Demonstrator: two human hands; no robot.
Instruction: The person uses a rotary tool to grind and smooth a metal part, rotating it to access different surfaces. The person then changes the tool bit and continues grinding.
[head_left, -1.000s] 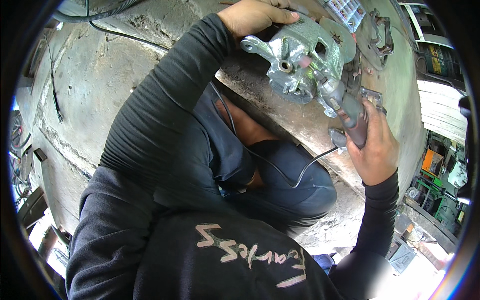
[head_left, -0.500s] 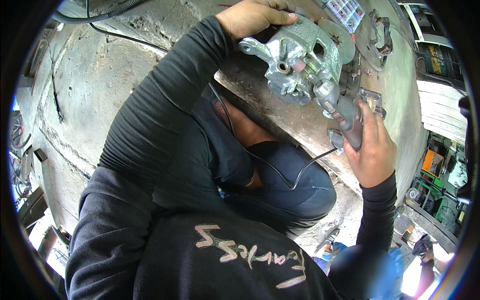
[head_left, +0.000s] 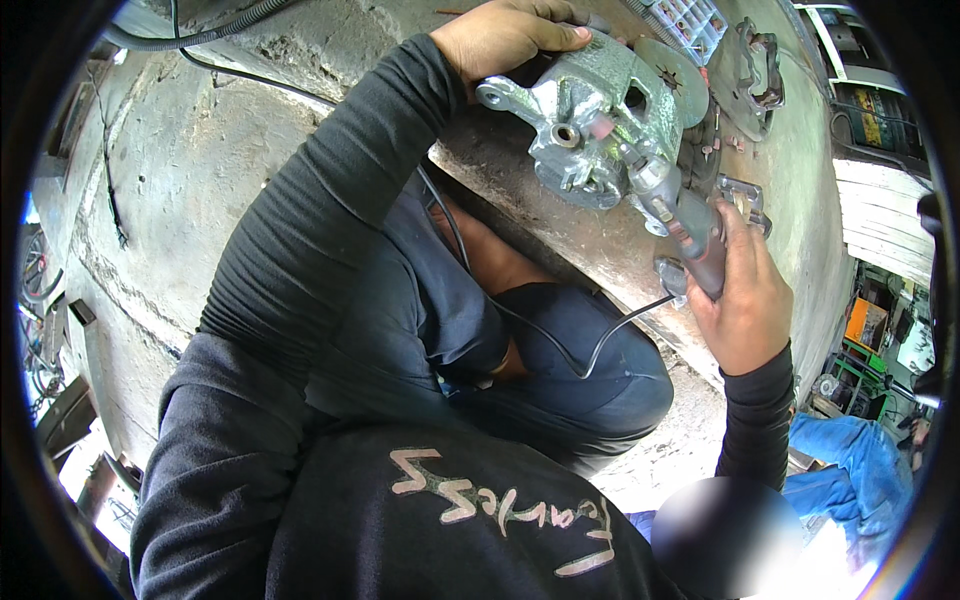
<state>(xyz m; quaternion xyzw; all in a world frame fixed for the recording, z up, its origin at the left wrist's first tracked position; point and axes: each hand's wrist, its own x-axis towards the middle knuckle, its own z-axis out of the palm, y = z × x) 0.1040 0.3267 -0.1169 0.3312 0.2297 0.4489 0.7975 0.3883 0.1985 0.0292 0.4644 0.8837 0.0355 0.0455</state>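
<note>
While I am watching from afar through the head view, the person's 2 bare hands are working near the upper part of my field, over a concrete ledge [head_left: 580,238]. The left hand [head_left: 505,42] is gripping a silvery metal casting [head_left: 600,80] at its far left edge; its thumb is pressing on the top, and its other fingers are curling over the far side, where I cannot tell how far they are reaching. The casting is sitting beyond the bent knees [head_left: 630,370], with a lug pointing left; I cannot tell whether it is resting on anything. The right hand [head_left: 745,290] is closing its fingers around the dark body of a rotary tool [head_left: 692,232], whose nose is angling up and left over the casting. A pinkish tip [head_left: 601,127] is showing just beside a ringed hole [head_left: 565,135], and I cannot tell whether it is touching the metal. A black cable [head_left: 560,348] is running across the knees from near the right hand. A pale disc [head_left: 670,82] is standing just beside the casting, while a compartmented tray [head_left: 693,28] and a metal bracket [head_left: 767,70] are lying beyond. At the lower right, another person's blue trousers [head_left: 850,465] are showing.
</note>
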